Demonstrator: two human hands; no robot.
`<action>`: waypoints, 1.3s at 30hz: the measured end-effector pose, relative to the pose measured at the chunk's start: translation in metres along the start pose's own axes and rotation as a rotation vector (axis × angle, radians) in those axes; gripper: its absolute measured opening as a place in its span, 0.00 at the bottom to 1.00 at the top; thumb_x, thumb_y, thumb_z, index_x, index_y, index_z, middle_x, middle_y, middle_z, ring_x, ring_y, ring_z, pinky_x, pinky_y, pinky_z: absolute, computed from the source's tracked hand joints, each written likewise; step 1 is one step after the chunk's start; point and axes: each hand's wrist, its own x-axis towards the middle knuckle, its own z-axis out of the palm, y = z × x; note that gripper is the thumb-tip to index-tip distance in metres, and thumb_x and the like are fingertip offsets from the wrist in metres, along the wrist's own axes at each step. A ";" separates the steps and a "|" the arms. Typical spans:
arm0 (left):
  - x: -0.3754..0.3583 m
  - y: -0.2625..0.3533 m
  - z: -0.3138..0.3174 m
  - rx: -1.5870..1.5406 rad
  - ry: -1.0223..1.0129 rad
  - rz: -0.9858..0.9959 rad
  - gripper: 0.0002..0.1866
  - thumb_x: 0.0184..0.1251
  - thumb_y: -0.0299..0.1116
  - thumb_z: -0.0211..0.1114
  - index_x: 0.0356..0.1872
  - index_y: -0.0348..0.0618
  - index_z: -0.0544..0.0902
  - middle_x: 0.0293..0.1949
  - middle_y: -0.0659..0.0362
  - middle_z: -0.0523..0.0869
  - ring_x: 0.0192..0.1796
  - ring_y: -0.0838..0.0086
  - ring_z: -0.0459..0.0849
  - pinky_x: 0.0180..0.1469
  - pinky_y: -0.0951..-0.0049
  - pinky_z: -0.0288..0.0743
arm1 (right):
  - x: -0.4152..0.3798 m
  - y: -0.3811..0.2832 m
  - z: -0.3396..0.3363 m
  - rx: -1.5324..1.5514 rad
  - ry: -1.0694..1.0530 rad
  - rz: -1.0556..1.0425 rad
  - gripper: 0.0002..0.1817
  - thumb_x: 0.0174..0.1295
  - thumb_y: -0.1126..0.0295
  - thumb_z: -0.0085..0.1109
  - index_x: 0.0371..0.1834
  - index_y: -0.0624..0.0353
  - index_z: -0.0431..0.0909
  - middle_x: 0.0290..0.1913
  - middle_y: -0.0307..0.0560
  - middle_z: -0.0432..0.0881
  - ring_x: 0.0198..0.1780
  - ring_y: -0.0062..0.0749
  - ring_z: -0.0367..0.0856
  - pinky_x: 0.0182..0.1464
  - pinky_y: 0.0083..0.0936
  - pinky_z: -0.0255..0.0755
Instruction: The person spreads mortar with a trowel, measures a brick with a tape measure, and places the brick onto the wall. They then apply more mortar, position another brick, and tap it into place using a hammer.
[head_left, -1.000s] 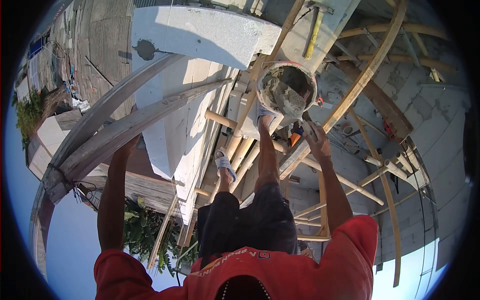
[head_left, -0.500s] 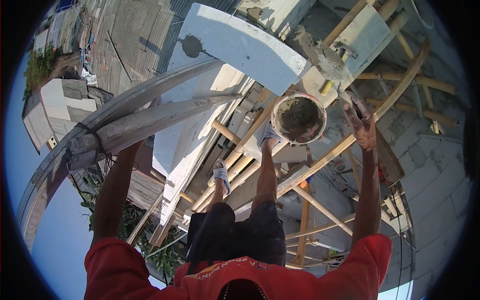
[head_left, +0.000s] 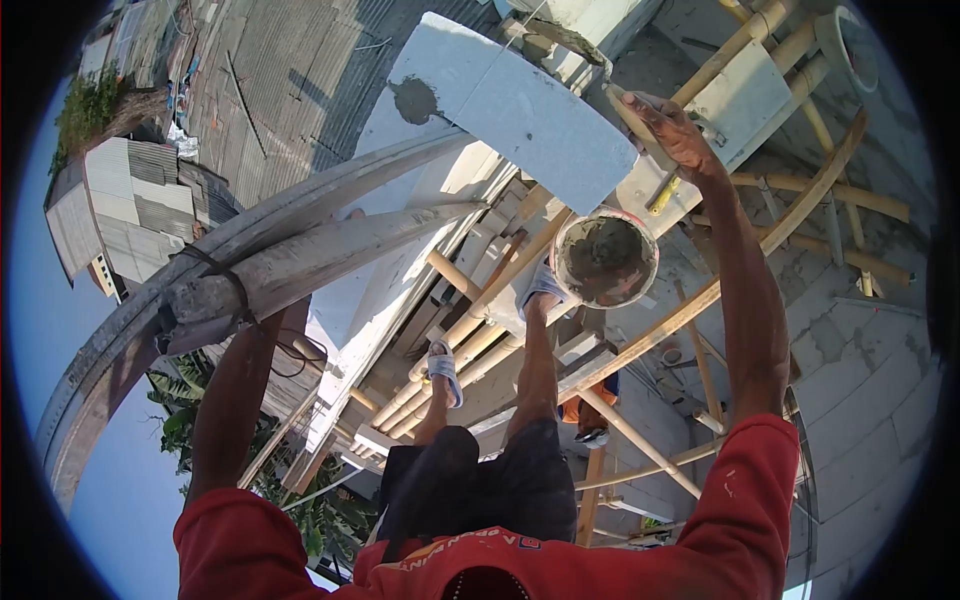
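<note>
My right hand [head_left: 682, 142] is closed round the handle of a trowel [head_left: 570, 42]. Grey mortar lies on its blade, above the far edge of a pale block [head_left: 545, 125]. Most of my left hand is hidden behind a long grey beam [head_left: 320, 240] bound with dark wire; only my left forearm [head_left: 240, 400] shows clearly below it. A mortar patch [head_left: 414, 100] sits on the block's left part. Below the block stands a round bucket [head_left: 606, 258] with wet mortar inside. A tool with a yellow handle [head_left: 662, 194] rests near my right wrist.
Bamboo poles [head_left: 470, 340] and a long curved-looking wooden plank [head_left: 690, 310] cross under and beside my feet. Beneath the scaffold a person in orange clothing [head_left: 590, 405] is partly visible. Corrugated roofs [head_left: 270, 90] lie far below at left. A block wall [head_left: 860, 400] rises at right.
My right hand has moved up and left with the trowel, carrying its mortar-covered blade from beside the block to its far edge. The view has shifted slightly.
</note>
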 end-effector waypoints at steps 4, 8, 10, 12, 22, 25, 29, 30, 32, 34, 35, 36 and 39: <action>-0.002 -0.004 0.001 -0.034 -0.002 -0.008 0.36 0.77 0.46 0.61 0.78 0.39 0.61 0.73 0.48 0.67 0.77 0.61 0.63 0.77 0.51 0.58 | -0.010 -0.022 -0.003 -0.019 -0.201 -0.365 0.35 0.72 0.48 0.61 0.74 0.58 0.68 0.67 0.48 0.73 0.62 0.34 0.75 0.67 0.27 0.71; -0.001 -0.003 0.000 -0.041 -0.010 -0.010 0.35 0.77 0.46 0.60 0.78 0.39 0.61 0.74 0.47 0.66 0.77 0.60 0.63 0.77 0.50 0.59 | -0.017 0.002 -0.008 -0.507 -0.058 -0.491 0.34 0.72 0.59 0.63 0.79 0.47 0.62 0.70 0.51 0.70 0.63 0.40 0.75 0.66 0.29 0.74; -0.004 -0.003 0.000 -0.055 -0.015 -0.007 0.35 0.78 0.46 0.60 0.78 0.39 0.61 0.74 0.47 0.65 0.77 0.59 0.63 0.77 0.49 0.59 | -0.033 -0.004 -0.013 -0.740 -0.054 -0.392 0.34 0.72 0.62 0.63 0.79 0.42 0.61 0.70 0.52 0.70 0.62 0.41 0.75 0.65 0.31 0.76; -0.003 -0.004 -0.001 -0.070 -0.023 -0.002 0.35 0.78 0.45 0.59 0.78 0.39 0.60 0.74 0.46 0.65 0.77 0.58 0.63 0.77 0.48 0.59 | -0.046 -0.001 -0.025 -0.637 -0.136 -0.170 0.34 0.72 0.61 0.61 0.80 0.38 0.60 0.71 0.52 0.69 0.63 0.43 0.74 0.66 0.34 0.75; 0.002 -0.005 0.003 -0.115 -0.034 -0.041 0.33 0.79 0.45 0.56 0.78 0.40 0.59 0.74 0.44 0.63 0.77 0.54 0.63 0.76 0.44 0.61 | -0.012 -0.007 -0.008 -0.430 -0.196 -0.551 0.42 0.70 0.40 0.56 0.81 0.50 0.57 0.77 0.54 0.62 0.74 0.47 0.65 0.78 0.40 0.59; 0.002 -0.006 0.003 -0.125 -0.033 -0.051 0.33 0.80 0.45 0.55 0.78 0.40 0.59 0.75 0.43 0.62 0.77 0.53 0.62 0.76 0.43 0.61 | 0.010 0.021 0.001 -0.332 -0.207 -0.514 0.48 0.68 0.40 0.60 0.81 0.58 0.52 0.81 0.52 0.57 0.80 0.45 0.58 0.81 0.41 0.55; 0.005 -0.010 0.003 -0.145 -0.036 -0.060 0.32 0.80 0.45 0.54 0.78 0.41 0.59 0.75 0.42 0.61 0.77 0.51 0.62 0.76 0.42 0.62 | 0.020 0.033 0.003 0.191 -0.221 -0.260 0.44 0.70 0.56 0.64 0.81 0.61 0.50 0.81 0.54 0.58 0.80 0.40 0.60 0.80 0.36 0.58; 0.004 -0.011 0.003 -0.165 -0.038 -0.071 0.32 0.80 0.45 0.53 0.78 0.41 0.58 0.75 0.42 0.61 0.77 0.51 0.62 0.76 0.41 0.62 | 0.021 0.032 0.004 0.324 -0.233 -0.191 0.42 0.72 0.61 0.63 0.81 0.60 0.50 0.80 0.54 0.60 0.79 0.38 0.62 0.79 0.34 0.60; 0.009 -0.011 0.003 -0.164 -0.043 -0.081 0.32 0.81 0.45 0.53 0.78 0.41 0.58 0.75 0.41 0.60 0.77 0.50 0.62 0.76 0.40 0.62 | 0.017 0.014 0.010 0.315 -0.205 -0.094 0.38 0.73 0.67 0.61 0.80 0.60 0.51 0.79 0.53 0.62 0.77 0.34 0.65 0.78 0.28 0.62; 0.010 -0.012 0.002 -0.181 -0.050 -0.097 0.32 0.81 0.45 0.52 0.78 0.41 0.58 0.75 0.41 0.60 0.77 0.49 0.62 0.76 0.40 0.63 | 0.010 0.018 0.010 0.359 -0.194 -0.095 0.36 0.74 0.68 0.59 0.80 0.60 0.52 0.78 0.51 0.65 0.74 0.30 0.69 0.75 0.24 0.65; 0.013 -0.012 0.002 -0.195 -0.054 -0.105 0.32 0.81 0.45 0.52 0.78 0.41 0.58 0.75 0.41 0.59 0.77 0.49 0.62 0.76 0.39 0.63 | 0.003 0.026 0.009 0.402 -0.194 -0.146 0.35 0.75 0.65 0.59 0.80 0.60 0.53 0.76 0.50 0.66 0.72 0.29 0.71 0.73 0.23 0.67; 0.016 -0.010 0.002 -0.211 -0.064 -0.116 0.31 0.81 0.45 0.51 0.78 0.41 0.58 0.75 0.41 0.59 0.77 0.48 0.62 0.76 0.39 0.63 | -0.002 0.025 0.006 0.373 -0.155 -0.132 0.34 0.75 0.63 0.58 0.79 0.59 0.55 0.75 0.49 0.68 0.70 0.27 0.73 0.71 0.22 0.70; 0.019 -0.009 -0.002 -0.301 -0.079 -0.153 0.31 0.82 0.45 0.50 0.78 0.41 0.57 0.76 0.40 0.59 0.78 0.47 0.62 0.76 0.38 0.63 | -0.032 -0.002 0.006 0.175 0.005 0.073 0.30 0.77 0.55 0.57 0.76 0.56 0.63 0.66 0.46 0.76 0.60 0.22 0.79 0.61 0.20 0.76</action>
